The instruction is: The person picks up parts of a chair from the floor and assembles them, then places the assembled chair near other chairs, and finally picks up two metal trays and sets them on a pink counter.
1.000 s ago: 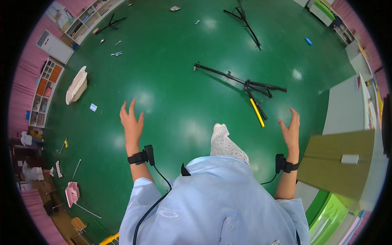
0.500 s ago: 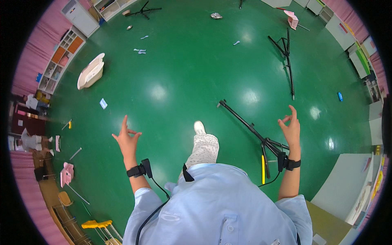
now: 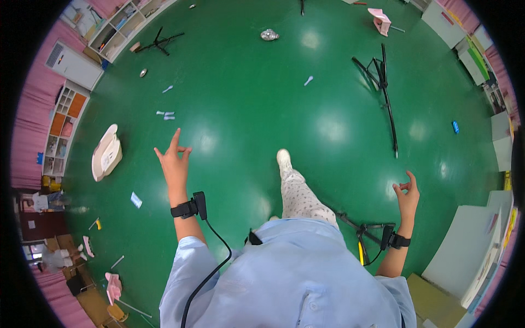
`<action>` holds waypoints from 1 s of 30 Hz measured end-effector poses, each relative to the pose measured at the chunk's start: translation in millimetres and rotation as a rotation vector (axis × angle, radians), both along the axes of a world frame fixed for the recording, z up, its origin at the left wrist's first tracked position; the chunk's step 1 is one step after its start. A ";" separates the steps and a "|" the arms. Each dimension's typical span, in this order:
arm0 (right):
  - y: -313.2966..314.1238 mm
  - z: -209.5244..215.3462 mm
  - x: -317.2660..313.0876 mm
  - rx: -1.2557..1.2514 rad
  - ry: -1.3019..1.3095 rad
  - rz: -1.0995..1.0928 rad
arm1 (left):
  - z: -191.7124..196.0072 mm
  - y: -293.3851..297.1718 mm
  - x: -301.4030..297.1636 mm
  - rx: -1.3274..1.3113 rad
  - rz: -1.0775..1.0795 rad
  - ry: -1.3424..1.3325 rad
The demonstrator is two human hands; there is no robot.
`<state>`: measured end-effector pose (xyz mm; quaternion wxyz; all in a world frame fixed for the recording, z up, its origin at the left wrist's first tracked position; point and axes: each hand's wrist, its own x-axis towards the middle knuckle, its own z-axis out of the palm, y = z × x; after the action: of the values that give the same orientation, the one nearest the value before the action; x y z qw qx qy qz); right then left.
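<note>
My left hand (image 3: 174, 162) is held out over the green floor, its fingers spread and nothing in it. A black strap with a small dark device and cable is round that wrist. Nearest to it in the picture are light blue spoon-like pieces (image 3: 168, 116) on the floor. My right hand (image 3: 407, 201) hangs out to the right, empty, fingers partly bent but apart; a similar strap sits on its wrist. A folded black tripod stand (image 3: 385, 90) lies on the floor ahead of it. Another black stand (image 3: 365, 228) lies beside my right forearm, partly hidden by my body.
A cream baby bathtub (image 3: 107, 156) and a light blue packet (image 3: 136, 200) lie at left. Ahead is a crumpled silver object (image 3: 269, 35). Pink plastic pieces (image 3: 380, 22) and a bright blue item (image 3: 455, 127) lie at right. Shelves (image 3: 65, 123) line the walls; two people are at far left.
I have stepped forward, so the floor things sit lower in the view, and the nearer stand has slid under my body. My right hand has dropped lower and outward; both hands stay empty.
</note>
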<state>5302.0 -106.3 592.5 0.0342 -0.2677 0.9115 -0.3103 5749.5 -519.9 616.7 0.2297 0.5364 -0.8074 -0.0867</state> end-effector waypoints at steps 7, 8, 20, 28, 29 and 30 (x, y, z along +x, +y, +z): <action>-197.5 -59.1 -155.4 0.101 -0.139 0.073 | -16.2 -147.8 -84.6 0.053 0.136 -0.212; -236.8 -60.7 -169.6 0.104 -0.201 0.144 | -15.0 -171.0 -93.1 0.156 0.221 -0.236; -567.1 -112.0 -307.8 0.178 -0.292 0.400 | -33.4 -411.7 -185.0 0.167 0.317 -0.198; -723.7 -132.6 -380.5 0.191 -0.366 0.257 | -27.0 -644.2 -306.4 0.125 0.164 -0.179; -743.6 -135.7 -394.4 0.162 -0.356 0.248 | -18.9 -669.5 -327.0 0.104 0.077 -0.115; -762.5 -139.1 -401.2 0.126 -0.346 0.235 | -12.5 -692.8 -341.4 0.104 0.052 -0.132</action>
<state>4900.8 -868.8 453.3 0.2429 -0.3123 0.8721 -0.2877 5408.1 -1212.7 604.2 0.1498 0.5729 -0.8011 -0.0871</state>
